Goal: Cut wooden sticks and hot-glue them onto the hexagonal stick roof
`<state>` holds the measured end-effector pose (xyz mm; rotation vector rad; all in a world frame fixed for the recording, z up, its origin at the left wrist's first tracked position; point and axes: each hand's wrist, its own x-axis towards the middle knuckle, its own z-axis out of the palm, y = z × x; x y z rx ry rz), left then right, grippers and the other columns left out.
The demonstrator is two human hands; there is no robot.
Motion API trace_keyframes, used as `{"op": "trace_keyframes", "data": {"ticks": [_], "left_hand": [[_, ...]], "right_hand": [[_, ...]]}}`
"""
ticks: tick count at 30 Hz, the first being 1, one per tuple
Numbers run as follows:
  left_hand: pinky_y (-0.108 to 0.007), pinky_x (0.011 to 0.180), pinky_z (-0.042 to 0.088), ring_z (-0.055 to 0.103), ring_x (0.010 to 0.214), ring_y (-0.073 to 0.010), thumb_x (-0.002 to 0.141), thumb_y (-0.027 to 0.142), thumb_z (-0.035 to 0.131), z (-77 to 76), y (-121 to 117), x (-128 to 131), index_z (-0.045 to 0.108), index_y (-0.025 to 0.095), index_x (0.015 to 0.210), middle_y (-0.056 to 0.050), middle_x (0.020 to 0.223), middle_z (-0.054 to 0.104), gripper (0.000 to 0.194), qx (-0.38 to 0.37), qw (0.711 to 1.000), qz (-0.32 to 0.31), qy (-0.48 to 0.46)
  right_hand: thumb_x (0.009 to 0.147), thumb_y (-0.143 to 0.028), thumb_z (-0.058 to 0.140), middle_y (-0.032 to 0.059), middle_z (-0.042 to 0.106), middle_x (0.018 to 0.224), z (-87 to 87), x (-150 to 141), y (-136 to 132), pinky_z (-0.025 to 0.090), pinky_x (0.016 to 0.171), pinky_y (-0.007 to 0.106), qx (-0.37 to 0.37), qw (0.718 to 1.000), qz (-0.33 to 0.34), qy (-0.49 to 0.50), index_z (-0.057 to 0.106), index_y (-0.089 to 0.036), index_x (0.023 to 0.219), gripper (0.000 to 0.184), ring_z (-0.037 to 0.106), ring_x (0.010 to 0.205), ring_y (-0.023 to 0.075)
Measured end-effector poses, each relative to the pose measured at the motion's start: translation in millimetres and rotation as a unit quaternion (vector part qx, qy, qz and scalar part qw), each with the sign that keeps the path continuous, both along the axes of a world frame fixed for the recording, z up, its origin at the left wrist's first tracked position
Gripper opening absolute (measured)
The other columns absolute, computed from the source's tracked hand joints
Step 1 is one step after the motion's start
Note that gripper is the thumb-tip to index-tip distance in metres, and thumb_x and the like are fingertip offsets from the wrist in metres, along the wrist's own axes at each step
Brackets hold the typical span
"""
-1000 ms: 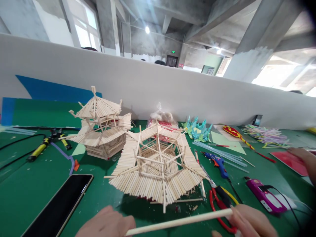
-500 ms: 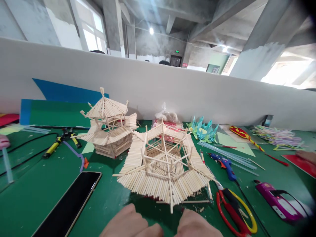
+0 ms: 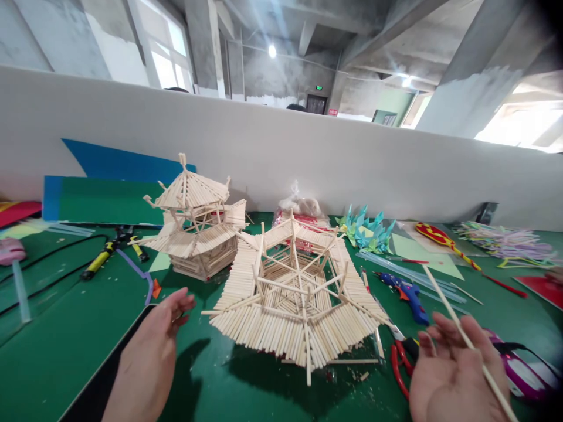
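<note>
My left hand (image 3: pixel 147 354) hovers over the black phone (image 3: pixel 109 375), palm turned inward, fingers apart and slightly curled, with nothing in it. At the right, my right hand (image 3: pixel 457 366) has its palm up and fingers loosely bent, a thin wooden stick (image 3: pixel 445 300) lying slantwise across it. Between the hands stands a model pavilion tier (image 3: pixel 281 334) made of wooden sticks, its roof open in the middle. Behind it to the left is a taller stick pavilion (image 3: pixel 197 243) with a pointed roof. Red-handled scissors (image 3: pixel 400 363) lie partly hidden beside my right hand.
A blue glue gun (image 3: pixel 407 296), clear glue sticks (image 3: pixel 413 275) and a purple device (image 3: pixel 523 366) with a cable lie at the right. Turquoise folded paper (image 3: pixel 367 228) stands at the back. Yellow-handled pliers (image 3: pixel 99 261) are at the left. A white partition (image 3: pixel 264 146) runs behind.
Both hands held the stick level, then came close together low in front of the model. Now they are spread apart, the stick in my right hand only. The view has swung left.
</note>
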<state>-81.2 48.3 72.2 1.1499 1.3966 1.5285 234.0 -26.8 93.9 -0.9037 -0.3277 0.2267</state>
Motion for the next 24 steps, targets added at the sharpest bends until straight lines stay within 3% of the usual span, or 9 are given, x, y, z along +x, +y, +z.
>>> {"op": "trace_keyframes", "data": {"ticks": [3,9,16,20,24], "left_hand": [[-0.036,0.095,0.039,0.049,0.112,-0.0231,0.080,0.050,0.044,3.9,7,18,0.062,0.019,0.096,-0.004,0.106,0.065,0.039,-0.094,0.978,-0.023,-0.185],[-0.041,0.088,0.046,0.056,0.103,-0.0274,0.079,0.053,0.043,1.6,2,40,0.060,0.018,0.103,-0.007,0.097,0.069,0.045,-0.146,0.910,-0.081,-0.379],[-0.041,0.094,0.041,0.055,0.106,-0.0258,0.086,0.045,0.030,9.6,-5,54,0.062,0.018,0.104,-0.008,0.094,0.071,0.046,-0.179,0.850,-0.067,-0.490],[-0.041,0.093,0.042,0.057,0.104,-0.0260,0.087,0.043,0.028,18.7,-7,60,0.067,0.016,0.096,-0.008,0.088,0.072,0.048,-0.196,0.834,-0.058,-0.513],[-0.039,0.089,0.046,0.059,0.100,-0.0258,0.087,0.043,0.026,15.1,-7,60,0.070,0.018,0.088,-0.008,0.084,0.073,0.050,-0.201,0.827,-0.089,-0.517]], "right_hand": [[0.079,-0.020,0.053,-0.0009,0.059,0.096,-4.5,-5,13,0.035,0.083,0.029,-0.020,0.999,0.038,-0.001,0.059,-0.026,0.100,0.023,0.051,0.096,0.0129],[0.082,-0.026,0.051,-0.0004,0.058,0.099,-18.1,-7,28,0.036,0.086,0.032,-0.048,0.993,0.099,0.034,0.055,-0.026,0.104,0.023,0.049,0.102,0.0144],[0.081,-0.032,0.052,0.0009,0.062,0.096,-26.9,-11,41,0.041,0.079,0.031,-0.067,0.988,0.127,0.057,0.056,-0.023,0.102,0.024,0.054,0.091,0.0149],[0.080,-0.033,0.052,0.0017,0.062,0.094,-28.0,-11,46,0.041,0.078,0.032,-0.063,0.987,0.127,0.070,0.057,-0.021,0.101,0.024,0.055,0.085,0.0144],[0.080,-0.033,0.053,0.0016,0.062,0.092,-26.3,-12,50,0.041,0.078,0.031,-0.054,0.988,0.125,0.077,0.056,-0.020,0.101,0.025,0.055,0.083,0.0138]]}}
